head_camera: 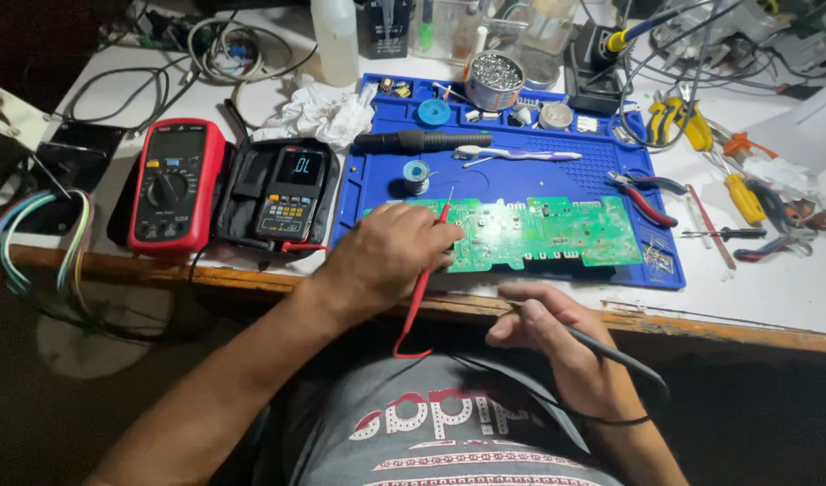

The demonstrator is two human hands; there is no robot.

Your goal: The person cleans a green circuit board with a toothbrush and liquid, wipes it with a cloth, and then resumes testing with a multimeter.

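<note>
Head view looks down on a person seated at a white counter (773,288) with a worn wooden front edge; the left hand (386,256) is closed round a red test probe (429,261), pinching it like a pen, its tip resting on the left part of a green circuit board (543,232); the red lead loops down off the counter edge toward the person's lap. The right hand (543,328) sits lower, just off the counter edge and short of the board, fingers curled round a black test probe (602,349) whose tip points left and touches nothing I can see. The board lies flat along the front of a blue work mat (368,180); on the mat behind it are a small solder spool (416,175), a black-handled tool (422,139), a white and purple toothbrush (516,154) and, to the right, red-handled pliers (645,196); a round tin (494,81) stands at the mat's back edge. Left of the mat a dark multimeter (289,193) lies in an open black case, its screen lit; just beside that is a red multimeter (171,184) with a rotary dial. A crumpled white cloth (318,112) lies behind the case; yellow-handled cutters (678,121) and screwdrivers lie scattered on the right side of the counter.
</note>
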